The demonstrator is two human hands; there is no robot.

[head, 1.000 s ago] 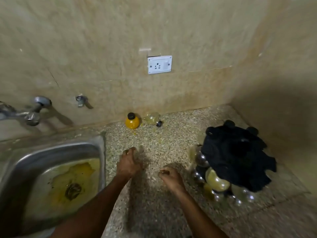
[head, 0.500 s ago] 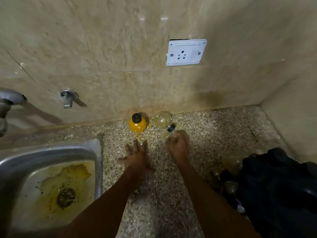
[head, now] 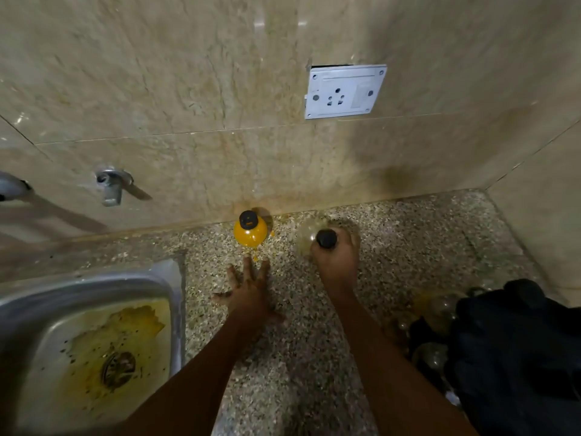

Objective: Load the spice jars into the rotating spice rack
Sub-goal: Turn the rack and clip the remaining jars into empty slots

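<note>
A round yellow spice jar (head: 250,233) with a black cap stands upright against the back wall. Just right of it, my right hand (head: 338,262) grips a clear jar (head: 306,239) with a black cap, its cap pointing toward me. My left hand (head: 250,292) lies with fingers spread on the speckled counter (head: 424,240), a little short of the yellow jar and not touching it. The black rotating spice rack (head: 515,347) fills the lower right, with several clear round jars (head: 432,357) seated along its left side.
A steel sink (head: 47,297) stained yellow takes the lower left, with a tap (head: 111,184) on the wall above. A white wall socket (head: 344,91) sits over the jars. The side wall closes the counter at the right.
My right hand reached forward and took hold of the clear jar, which lay on its side before. My left hand slid a little toward the yellow jar.
</note>
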